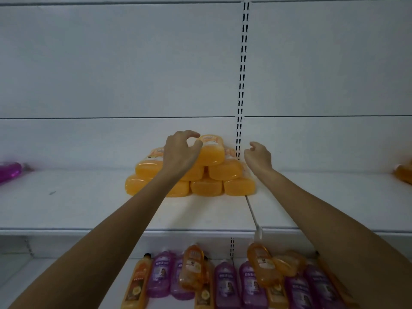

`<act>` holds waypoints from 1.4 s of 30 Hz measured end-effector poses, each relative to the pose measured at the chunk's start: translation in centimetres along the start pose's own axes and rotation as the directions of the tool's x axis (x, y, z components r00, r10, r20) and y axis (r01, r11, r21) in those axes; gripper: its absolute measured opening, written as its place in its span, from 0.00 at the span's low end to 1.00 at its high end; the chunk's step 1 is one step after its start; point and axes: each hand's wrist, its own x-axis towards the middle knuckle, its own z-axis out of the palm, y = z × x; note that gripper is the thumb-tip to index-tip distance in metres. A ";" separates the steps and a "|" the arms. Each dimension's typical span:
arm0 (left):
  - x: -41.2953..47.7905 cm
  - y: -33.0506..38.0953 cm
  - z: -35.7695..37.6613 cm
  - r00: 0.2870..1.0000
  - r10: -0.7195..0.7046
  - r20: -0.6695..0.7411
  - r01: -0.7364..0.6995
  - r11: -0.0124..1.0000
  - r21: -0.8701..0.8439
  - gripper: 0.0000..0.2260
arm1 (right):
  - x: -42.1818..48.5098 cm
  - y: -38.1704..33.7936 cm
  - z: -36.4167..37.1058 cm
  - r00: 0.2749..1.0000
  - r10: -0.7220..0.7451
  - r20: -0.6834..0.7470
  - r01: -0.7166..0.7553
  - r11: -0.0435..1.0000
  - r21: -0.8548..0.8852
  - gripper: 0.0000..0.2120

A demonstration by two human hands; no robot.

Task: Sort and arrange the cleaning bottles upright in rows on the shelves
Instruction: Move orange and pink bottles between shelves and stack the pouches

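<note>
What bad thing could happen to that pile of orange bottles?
1. The orange bottles lie on their sides in a pyramid. A nudge from the left hand at the top bottle might send them rolling off the shelf.
2. The right hand is close beside the pile and could bump it.
3. Falling bottles might knock the mixed bottles below.

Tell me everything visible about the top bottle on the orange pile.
The top bottle is translucent orange plastic with a pale label, lying on its side, base toward the camera, cap hidden. It crowns the pile of like bottles on the shelf, resting on the row beneath. The left hand curls at its left edge; whether it grips is unclear.
</note>
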 end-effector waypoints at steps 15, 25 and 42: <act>-16.8 5.2 3.4 0.899 0.173 0.402 -0.148 0.985 -0.092 0.13 | -16.4 8.4 -13.2 0.995 -0.026 -0.097 0.011 0.988 -0.151 0.27; -25.4 7.3 11.2 0.714 0.161 0.682 -0.049 0.982 -0.180 0.15 | -22.9 17.3 -22.4 0.962 0.208 -0.176 -0.254 0.918 -0.304 0.27; -26.9 2.7 29.2 0.644 -0.228 0.731 0.241 0.966 0.089 0.08 | -11.0 37.1 -21.6 0.868 0.489 0.085 -0.437 0.835 -0.334 0.21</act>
